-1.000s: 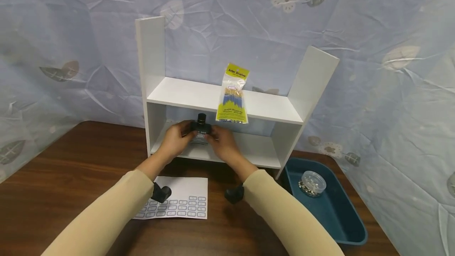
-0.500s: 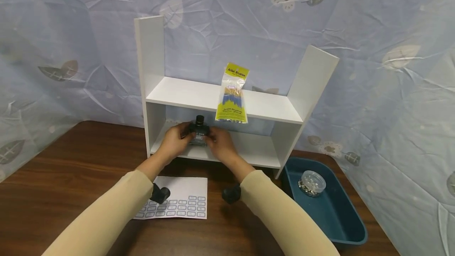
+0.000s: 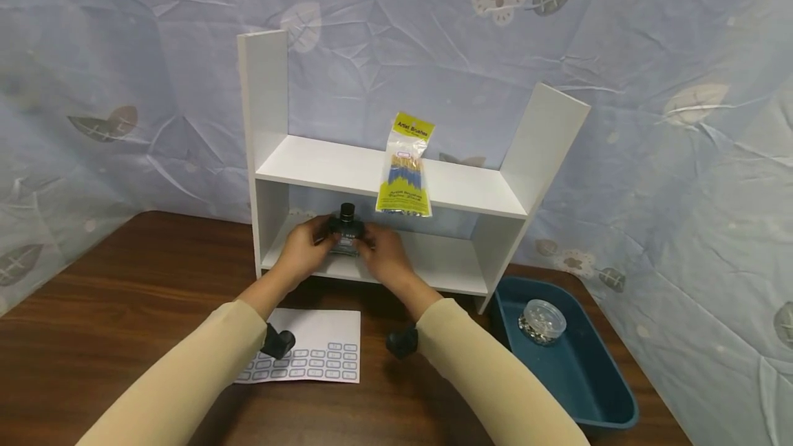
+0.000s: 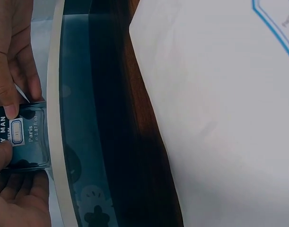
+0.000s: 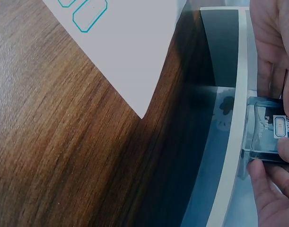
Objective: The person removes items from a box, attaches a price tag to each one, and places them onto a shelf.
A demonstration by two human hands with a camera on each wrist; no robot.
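A dark perfume bottle [image 3: 346, 227] with a black cap stands upright on the lower board of the white shelf [image 3: 446, 261]. My left hand [image 3: 303, 248] grips its left side and my right hand [image 3: 385, 252] its right side, thumbs on the front face. Both wrist views show a small blue-framed label stuck on the front of the bottle [image 4: 28, 135], beside the printed word "Paris". In the right wrist view the base of the bottle [image 5: 262, 127] sits close to the shelf's front edge, fingers of both hands around it.
A yellow pack of artist brushes [image 3: 405, 171] leans on the upper board, its lower end past the edge. A sheet of labels [image 3: 316, 336] lies on the wooden table [image 3: 124, 336]. At right, a blue tray [image 3: 582, 370] holds a clear round tub [image 3: 542, 322] of small metal pieces.
The bottle has shifted slightly down and left in the head view, with both hands holding it throughout. Everything else stays in place, apart from a small camera shift.
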